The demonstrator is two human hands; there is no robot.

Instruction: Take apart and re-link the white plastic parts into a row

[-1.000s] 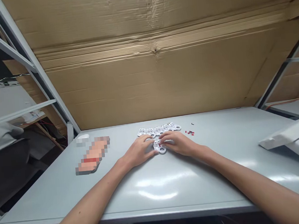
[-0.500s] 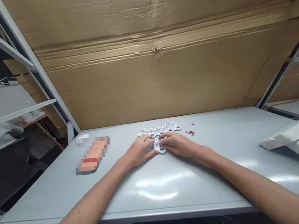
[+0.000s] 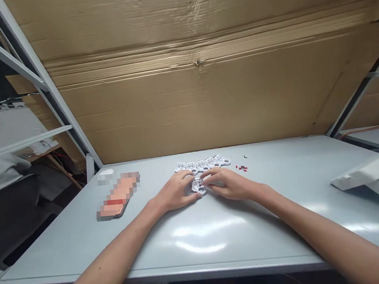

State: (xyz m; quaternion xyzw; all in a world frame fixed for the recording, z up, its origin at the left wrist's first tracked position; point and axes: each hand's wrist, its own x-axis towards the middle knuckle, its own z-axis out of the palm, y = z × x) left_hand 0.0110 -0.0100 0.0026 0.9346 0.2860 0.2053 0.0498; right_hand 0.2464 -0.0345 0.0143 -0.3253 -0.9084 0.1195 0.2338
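Left hand [image 3: 176, 191]: fingers closed against the 9 o'clock side of a loose white plastic part [image 3: 198, 186], low on the grey surface [image 3: 284, 235].
Right hand [image 3: 229, 183]: fingers against that same part from 3 o'clock, so both hands together, clamped on it, its far edge partly hidden.
Row: about five more pieces side by side in a row of white plastic parts [image 3: 204, 164], at 12 o'clock from the hands, exact count unclear.
Laid out versus left: row lined up, loose part between the hands and out of line.
Small bits: red bits [image 3: 241, 168] at 1 o'clock, one black bit [image 3: 245, 157] just beyond.
Rest: pixelated flat object [image 3: 117, 196] at 9 o'clock, white bars [image 3: 368, 178] at 3 o'clock, cardboard sheet [image 3: 188, 93] behind the surface.
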